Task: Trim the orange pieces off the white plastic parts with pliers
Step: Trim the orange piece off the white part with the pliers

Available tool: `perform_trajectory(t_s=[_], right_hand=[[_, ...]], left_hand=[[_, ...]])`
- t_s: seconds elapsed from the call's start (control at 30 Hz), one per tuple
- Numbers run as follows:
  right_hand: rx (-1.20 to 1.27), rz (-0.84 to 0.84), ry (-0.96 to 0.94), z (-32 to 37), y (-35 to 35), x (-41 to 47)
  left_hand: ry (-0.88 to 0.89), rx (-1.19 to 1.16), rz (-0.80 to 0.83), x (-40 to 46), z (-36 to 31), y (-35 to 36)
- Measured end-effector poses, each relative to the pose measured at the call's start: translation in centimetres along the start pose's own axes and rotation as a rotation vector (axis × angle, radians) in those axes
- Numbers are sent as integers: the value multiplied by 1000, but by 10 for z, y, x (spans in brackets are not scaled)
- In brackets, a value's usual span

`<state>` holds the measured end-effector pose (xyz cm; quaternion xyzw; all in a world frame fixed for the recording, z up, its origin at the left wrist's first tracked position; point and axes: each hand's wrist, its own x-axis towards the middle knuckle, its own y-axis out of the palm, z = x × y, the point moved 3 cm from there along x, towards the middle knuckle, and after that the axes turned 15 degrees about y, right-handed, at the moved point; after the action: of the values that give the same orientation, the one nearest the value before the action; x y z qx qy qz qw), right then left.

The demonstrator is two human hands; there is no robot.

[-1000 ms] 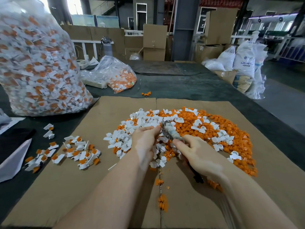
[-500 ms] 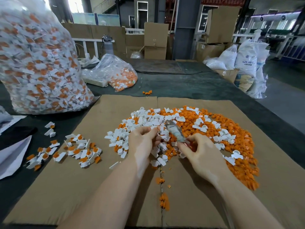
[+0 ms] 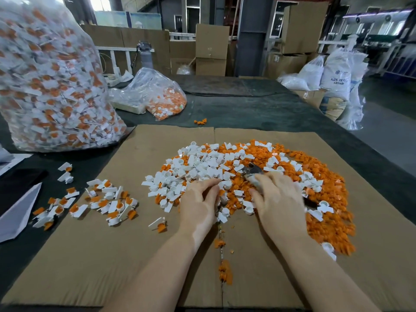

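Views: just one, from a camera on the person's head.
Looks: forward and down, over both arms.
Near: very close to the left hand (image 3: 199, 204) and the right hand (image 3: 278, 199), in the middle of the picture.
Below: the brown cardboard (image 3: 94, 255) fills the low part, with the pile of white and orange pieces (image 3: 247, 167) on it.
Far: the top shows the boxes (image 3: 211, 49) at the back of the big room.
Lens: wide, so the edges look bent.
Shared: nothing, there is no second view.
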<state>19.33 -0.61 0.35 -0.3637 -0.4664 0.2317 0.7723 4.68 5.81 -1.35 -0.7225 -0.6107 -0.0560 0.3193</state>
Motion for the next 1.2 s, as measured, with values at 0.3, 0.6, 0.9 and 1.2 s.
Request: perform_trajectory(t_s=[0.3,0.6,0.9,1.2], right_hand=[[457,51,-89,26,3,-15],[544,72,34,17,3,-20],[531,82,-57,21,1,-22],[503,88,-30,21,2,-22]], left_hand=[[3,-205,96,-5,0,4],[17,-181,122,-5,1,7],[150,-43,175,-6,-6,7],[218,25,167,-8,-11,7]])
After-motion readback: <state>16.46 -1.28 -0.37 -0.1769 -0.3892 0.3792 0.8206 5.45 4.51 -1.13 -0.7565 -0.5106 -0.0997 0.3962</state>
